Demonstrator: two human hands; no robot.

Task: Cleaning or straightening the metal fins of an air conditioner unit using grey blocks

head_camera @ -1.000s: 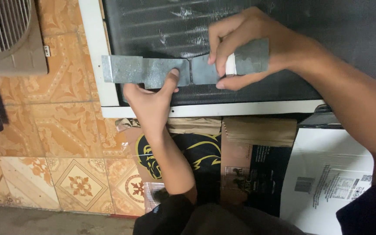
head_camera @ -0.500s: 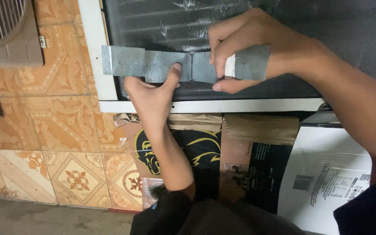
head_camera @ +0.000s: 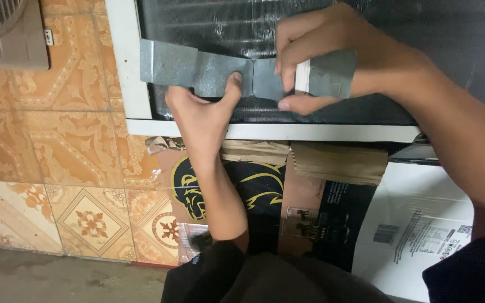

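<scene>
A strip of grey tape (head_camera: pixel 197 72) runs from the white frame (head_camera: pixel 124 67) across the dark finned panel (head_camera: pixel 231 25). My left hand (head_camera: pixel 197 115) presses its thumb on the strip's right part, fingers curled below it. The tape roll (head_camera: pixel 326 73) sits in my right hand (head_camera: pixel 338 53), which grips it with the fingers over its white core and the thumb beneath. The tape is pinched narrow between the two hands.
Orange patterned tiles (head_camera: pixel 68 134) cover the floor at left, with a grey fan-grille housing (head_camera: pixel 7 33) in the top left corner. Flattened cardboard (head_camera: pixel 332 168), a black and yellow printed sheet (head_camera: pixel 254 191) and a white carton (head_camera: pixel 422 224) lie below the frame.
The view has shifted slightly, so frame and tape sit a little further right and higher. Both hands keep their hold on the strip and roll.
</scene>
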